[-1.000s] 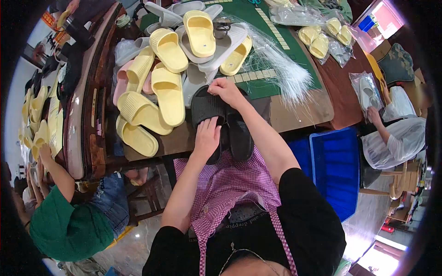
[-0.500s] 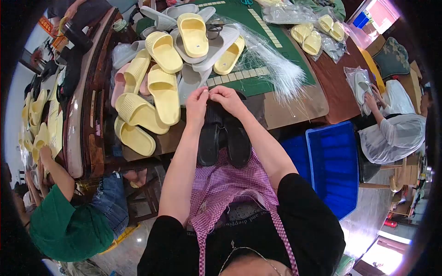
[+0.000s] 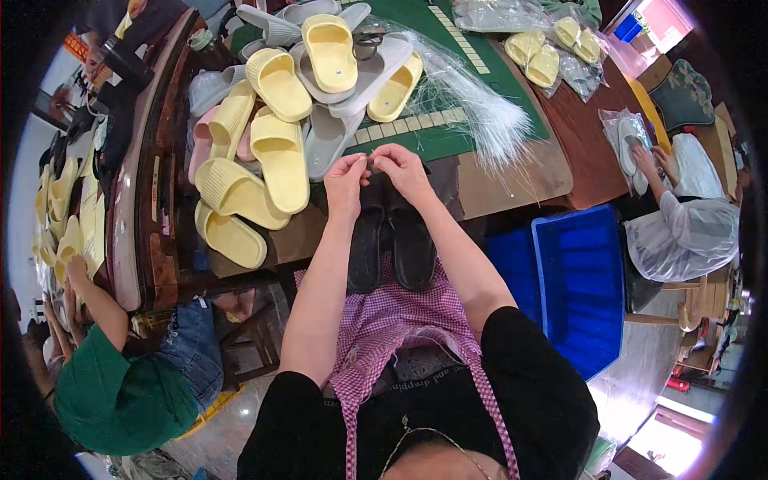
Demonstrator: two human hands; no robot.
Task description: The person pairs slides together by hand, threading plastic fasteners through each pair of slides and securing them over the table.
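Note:
My left hand (image 3: 346,188) and my right hand (image 3: 402,174) meet over the table's near edge, thumbs and fingertips pinched close together. Whatever thin thing lies between the fingertips is too small to make out. Just under the hands is a pair of black slippers (image 3: 414,250), side by side, their near ends over the purple checked apron (image 3: 384,316); the hands partly hide their far ends. Left of my left hand lies a heap of pale yellow slippers (image 3: 282,164), mixed with grey slippers (image 3: 326,144) and a pink one.
A bundle of thin white plastic strands (image 3: 488,116) lies on the green mat (image 3: 448,144). Bagged yellow slippers (image 3: 543,64) lie farther right. Blue bins (image 3: 580,296) stand beside the table. One co-worker at right handles a bagged slipper; another, in a green shirt (image 3: 124,388), touches yellow slippers.
My fingertips have shifted slightly, still pinched together, with the right fingers more curled. The view has moved a little. At right, the co-worker's hand has moved on the bagged slipper.

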